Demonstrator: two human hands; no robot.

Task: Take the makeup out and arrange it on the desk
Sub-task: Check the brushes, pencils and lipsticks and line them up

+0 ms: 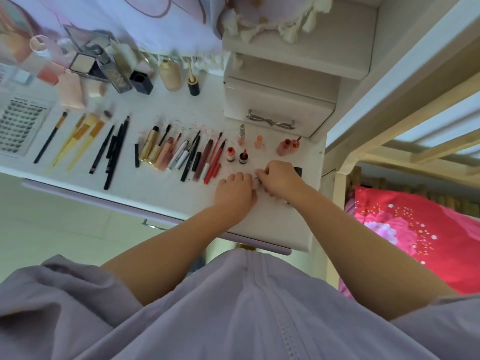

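**Both hands working a small pale tube at the near right corner of the tabletop**

The makeup is being laid out in sorted groups across the white tabletop, which reads as a deliberate ordering by kind. Brushes are lying side by side toward the left edge, next to a lash tray. Dark pencils are fanning out beside them, and a tight row of tubes and liners is filling the middle, all pointing roughly the same way so each one stays visible. Small upright bottles and short lipsticks are standing nearer the right edge, in front of a drawer box. Taller bottles and compacts are sitting along the far edge, probably so they are not hiding the flat pieces.

The left hand and the right hand are meeting just inside the near right corner, fingers curled inward. Between them a small pale tube is showing, and both hands appear to be pinching it, perhaps separating cap from body, though the grip itself is mostly hidden. A dark item is peeking out behind the right hand; what it is cannot be told. The tube is lying directly between the two hands, touching both, just beside the end of the liner row.
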